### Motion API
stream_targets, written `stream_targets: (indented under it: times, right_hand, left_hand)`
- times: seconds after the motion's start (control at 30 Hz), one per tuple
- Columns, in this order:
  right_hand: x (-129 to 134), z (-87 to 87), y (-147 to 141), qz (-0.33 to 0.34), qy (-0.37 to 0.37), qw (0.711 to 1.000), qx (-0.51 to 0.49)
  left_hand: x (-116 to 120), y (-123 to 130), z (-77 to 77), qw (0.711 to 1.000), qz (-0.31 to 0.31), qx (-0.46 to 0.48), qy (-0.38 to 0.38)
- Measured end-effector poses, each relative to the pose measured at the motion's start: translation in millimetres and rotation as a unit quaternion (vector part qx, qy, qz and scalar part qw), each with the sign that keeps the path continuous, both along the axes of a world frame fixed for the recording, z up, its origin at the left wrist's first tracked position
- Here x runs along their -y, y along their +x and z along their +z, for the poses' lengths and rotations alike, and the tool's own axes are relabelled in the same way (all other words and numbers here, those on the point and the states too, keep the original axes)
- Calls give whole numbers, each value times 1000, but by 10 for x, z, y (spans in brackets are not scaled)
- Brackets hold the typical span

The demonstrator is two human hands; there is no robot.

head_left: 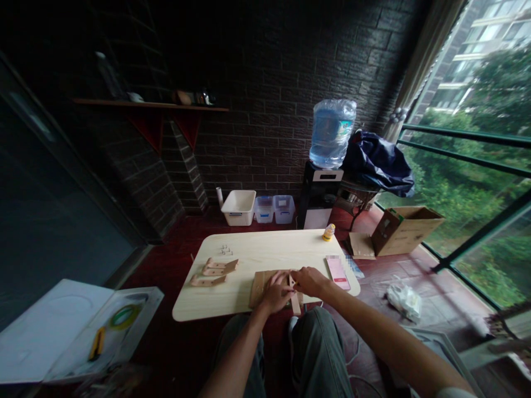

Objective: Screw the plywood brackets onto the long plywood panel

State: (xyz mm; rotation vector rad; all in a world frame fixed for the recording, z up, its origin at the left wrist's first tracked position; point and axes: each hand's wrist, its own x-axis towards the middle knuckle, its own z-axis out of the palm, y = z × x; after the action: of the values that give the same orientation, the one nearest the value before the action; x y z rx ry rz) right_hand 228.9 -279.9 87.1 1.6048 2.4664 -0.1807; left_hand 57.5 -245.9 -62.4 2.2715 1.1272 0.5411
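A light wooden piece (pixel 296 304) rests on a flat cardboard sheet (pixel 258 287) at the front edge of the low table, partly hidden by my hands. My left hand (pixel 276 294) lies over the cardboard, with its fingers bent against the wooden piece. My right hand (pixel 310 281) is closed above the same piece, its fingertips close to those of my left hand. Whatever small thing sits in the right fingers is too hidden to name. Left of the cardboard lie more bent wooden pieces (pixel 221 268), and behind them several small metal screws or hooks (pixel 226 250).
On the pale table (pixel 265 246) are a phone (pixel 338 273) and a yellow-capped bottle (pixel 328 232). Plastic bins (pixel 239 209) and a water dispenser (pixel 321 193) stand behind it. An open case (pixel 120 326) is at left, a cardboard box (pixel 402 229) at right.
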Motion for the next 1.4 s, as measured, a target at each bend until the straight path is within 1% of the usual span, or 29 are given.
stream_targets:
  times: [0.1,0.3,0.37,0.47,0.57,0.77,0.9,1.13,1.27,1.4]
  right_hand:
    - [14,13,-51,6,-2,1000,-11]
    - [26,-12,-122,-13,5,1000,-11]
    - [25,-23,-117,-1,0,1000,-8]
    - [10,-24,-84,34,-13,999,-1]
    - [-13,-27,-46,44,-21,999,5]
    - [-28,-84,-17,41,-19,999,-4]
    - [-28,-108,-33,32,-18,999,4]
    - [21,-20,-56,-3,-10,1000,10]
    - [10,11,-37,45,-10,999,7]
    - [-48,-44,-59,69,6,997,28]
  left_hand:
    - [-5,-10,-19,1000,-2,1,8]
    - [-5,-15,-15,1000,-1,2,3]
    - [-6,-15,-14,1000,-1,4,3]
    - [-6,-16,-13,1000,-7,6,4]
    - [-5,-21,-15,1000,-12,4,1]
    - [-10,-18,-49,1000,-13,5,-3]
    - [-23,-6,-76,1000,-18,7,20]
    - [-32,-9,-88,999,-16,-1,30]
    - [-27,-12,-104,1000,-14,-1,23]
    - [-22,-13,-114,999,-16,6,26]
